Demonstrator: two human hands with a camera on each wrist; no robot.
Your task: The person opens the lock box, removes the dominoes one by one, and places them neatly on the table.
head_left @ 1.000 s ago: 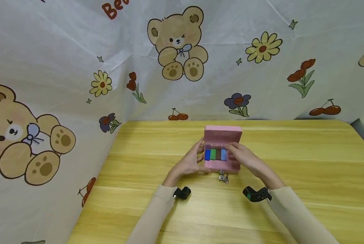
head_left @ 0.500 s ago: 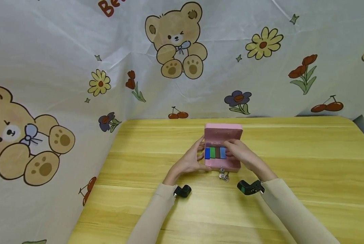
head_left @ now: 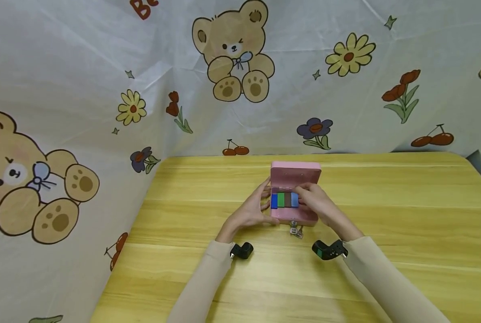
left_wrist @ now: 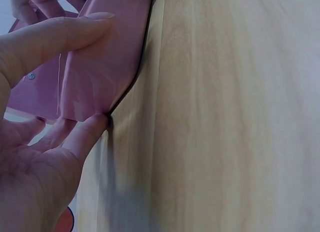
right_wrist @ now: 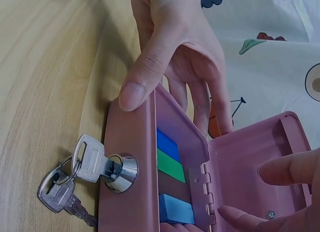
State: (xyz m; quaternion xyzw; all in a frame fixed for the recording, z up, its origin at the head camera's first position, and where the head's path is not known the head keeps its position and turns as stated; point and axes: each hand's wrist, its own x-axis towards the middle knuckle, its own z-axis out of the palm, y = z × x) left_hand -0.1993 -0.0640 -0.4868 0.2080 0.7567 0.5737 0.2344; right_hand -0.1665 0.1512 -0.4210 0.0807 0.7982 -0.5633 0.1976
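Note:
In the head view, a pink cash box (head_left: 292, 216) stands with its lid raised. My left hand (head_left: 249, 212) grips its left side; the left wrist view shows the thumb (left_wrist: 75, 34) on the front wall and the fingers (left_wrist: 92, 134) at the side. Inside lie a dark blue block (head_left: 274, 201), a green block (head_left: 281, 200), a brown block (head_left: 288, 200) and a light blue block (head_left: 294, 200) in a row. My right hand (head_left: 316, 201) reaches into the box's right part, fingertips touching the light blue block's right side. Two other fingers (right_wrist: 290, 168) extend in front of the lid.
A key (right_wrist: 90, 159) sits in the front lock (right_wrist: 122, 173), with a second key (right_wrist: 57, 192) hanging from its ring. The box stands on a wood-grain table (head_left: 175, 215). A curtain (head_left: 288, 112) with bears and flowers hangs behind and at the left.
My right hand shifts slightly left, and the blocks sit a little straighter and closer together. The left hand keeps its grip. The head view tilts slightly downward.

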